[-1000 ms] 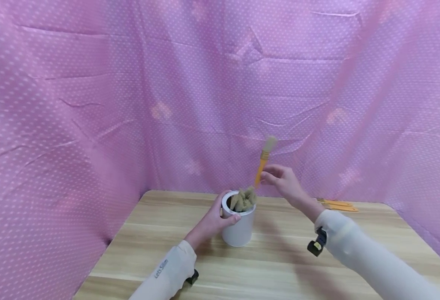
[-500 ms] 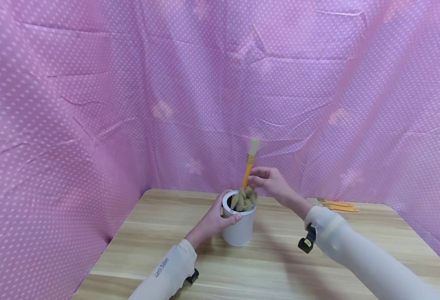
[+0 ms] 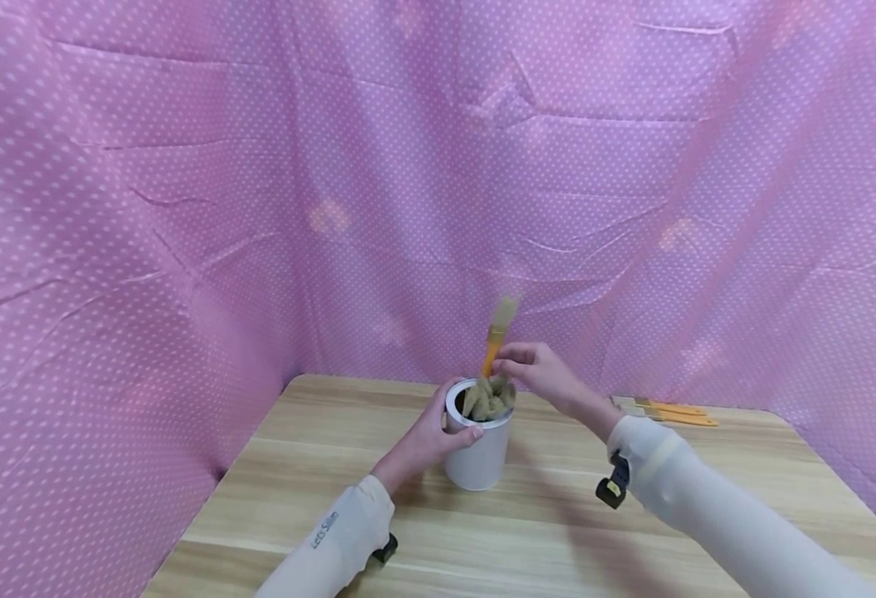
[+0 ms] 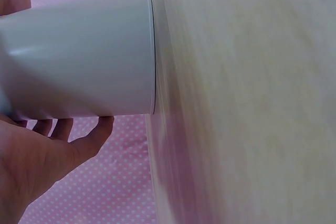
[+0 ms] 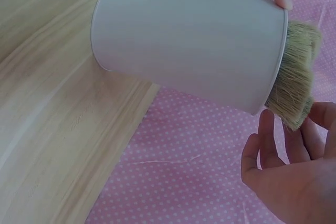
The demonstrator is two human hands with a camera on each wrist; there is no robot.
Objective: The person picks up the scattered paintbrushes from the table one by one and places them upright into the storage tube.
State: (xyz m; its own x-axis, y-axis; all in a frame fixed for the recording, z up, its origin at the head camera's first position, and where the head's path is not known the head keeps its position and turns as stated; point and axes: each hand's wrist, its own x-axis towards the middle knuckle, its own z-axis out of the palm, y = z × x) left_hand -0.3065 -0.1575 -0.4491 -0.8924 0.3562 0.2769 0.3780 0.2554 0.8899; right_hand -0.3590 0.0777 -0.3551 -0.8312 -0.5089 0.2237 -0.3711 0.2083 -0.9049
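A white can [image 3: 477, 458] stands upright on the table, and several paintbrushes in it show their tan bristles [image 3: 486, 402] above the rim. My left hand [image 3: 428, 433] grips the can's left side, thumb along the near rim; in the left wrist view its fingers [image 4: 97, 135] bend against the wall. Over the can, my right hand [image 3: 545, 378] pinches a paintbrush [image 3: 493, 349] by its yellow handle, bristles up. The handle's lower end is hidden behind the other bristles. In the right wrist view the fingers [image 5: 266, 137] lie right at the rim.
More yellow-handled paintbrushes [image 3: 680, 414] lie at the back right of the wooden table [image 3: 318, 465]. Pink dotted cloth [image 3: 408, 208] hangs behind the table's far edge and along both sides.
My right hand has moved left with the paintbrush, from beside the can to above its opening, and then slightly down. My left hand keeps its grip on the can.
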